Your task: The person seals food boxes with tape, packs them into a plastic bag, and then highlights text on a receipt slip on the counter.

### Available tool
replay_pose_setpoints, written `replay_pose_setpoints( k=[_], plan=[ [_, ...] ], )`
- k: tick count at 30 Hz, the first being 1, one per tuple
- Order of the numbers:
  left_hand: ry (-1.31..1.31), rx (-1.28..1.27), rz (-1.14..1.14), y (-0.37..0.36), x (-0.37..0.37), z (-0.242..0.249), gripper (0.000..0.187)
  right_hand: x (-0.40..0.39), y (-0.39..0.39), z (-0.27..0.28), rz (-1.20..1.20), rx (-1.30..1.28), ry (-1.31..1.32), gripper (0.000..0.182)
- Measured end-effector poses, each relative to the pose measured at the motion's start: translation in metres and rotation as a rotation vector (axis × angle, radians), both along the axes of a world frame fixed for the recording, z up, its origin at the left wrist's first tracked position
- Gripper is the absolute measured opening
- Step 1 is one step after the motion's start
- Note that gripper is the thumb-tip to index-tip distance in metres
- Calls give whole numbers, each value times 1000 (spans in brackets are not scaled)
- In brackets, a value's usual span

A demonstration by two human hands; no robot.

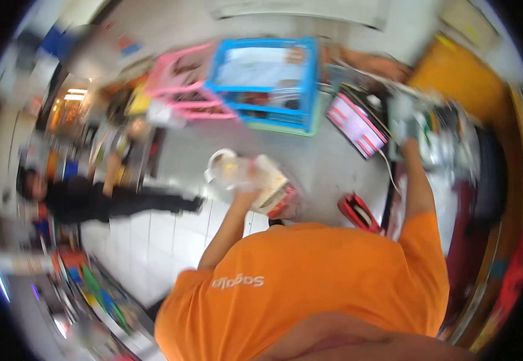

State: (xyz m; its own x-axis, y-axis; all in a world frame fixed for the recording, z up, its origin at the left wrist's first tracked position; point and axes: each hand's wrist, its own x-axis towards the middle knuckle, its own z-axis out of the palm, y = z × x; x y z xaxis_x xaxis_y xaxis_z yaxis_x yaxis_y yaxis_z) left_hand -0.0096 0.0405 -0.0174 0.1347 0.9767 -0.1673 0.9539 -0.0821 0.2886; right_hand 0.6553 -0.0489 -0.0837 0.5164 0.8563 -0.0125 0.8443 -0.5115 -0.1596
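Observation:
My left hand (247, 194) is closed on a clear plastic bag (246, 172), its fingers partly hidden and blurred. Against that hand is a cream and red package (276, 191) in clear wrapping. A white ring-shaped thing (219, 161) sits by the bag's left end; I cannot make out what it is. On the right, my right hand (411, 135) reaches among clear plastic packages (445, 135), and its fingers are smeared by motion. A red pouch (361, 212), unzipped, lies on the grey table (328, 177) between my arms.
A blue plastic basket (264, 87) and a pink basket (183, 81) stand at the table's back. A phone (358, 123) with a lit screen and white cable leans beside them. A person in dark clothes (75, 195) stands left on white floor tiles (165, 237).

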Motion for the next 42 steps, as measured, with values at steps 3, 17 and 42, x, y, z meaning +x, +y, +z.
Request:
replay_pose_setpoints(
  k=[3,17,42],
  plan=[
    [-116,853,-418,-18,36,13,32,8,-3,12,182,-91,-90,18],
    [-588,319,-580,-31,30,140,37,-74,-10,212,128,279,125,15],
    [-678,28,-1137,65,-34,145,11,-499,38,202,415,195,1211,23]
  ],
)
